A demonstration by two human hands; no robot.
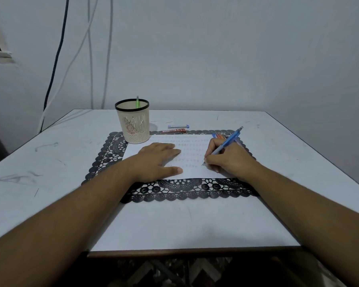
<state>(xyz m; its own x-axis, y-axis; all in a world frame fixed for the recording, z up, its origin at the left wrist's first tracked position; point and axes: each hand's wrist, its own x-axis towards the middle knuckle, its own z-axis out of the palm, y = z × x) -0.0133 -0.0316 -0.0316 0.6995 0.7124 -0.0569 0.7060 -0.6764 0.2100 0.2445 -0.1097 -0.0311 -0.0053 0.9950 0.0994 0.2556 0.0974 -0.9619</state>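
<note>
Here, a blue mechanical pencil (229, 142) is gripped by the right hand (226, 160), with the fingers and thumb curled closely round its lower barrel. Its tip is set on the sheet of paper (195, 170) near the sheet's right edge, and its upper end is tilted toward the far right. The sheet is pressed down by the left hand (158, 160), which is laid flat with the fingers straight and the thumb spread; nothing is grasped by it. Faint rows of writing can be made out on the paper between the two hands, too small to be read.

The paper is laid on a black lace placemat (174, 187), which is spread on a white table (174, 224). At the mat's far left corner a cream pen holder (134, 125) with a black rim is stood upright, and a green pen (137, 101) is seen above its rim. Just right of the holder, at the mat's far edge, a red lead case (173, 131) is laid, with a clear tube (178, 126) with blue ends just beyond it. A few coloured pens (219, 136) are partly hidden behind the right hand.
</note>
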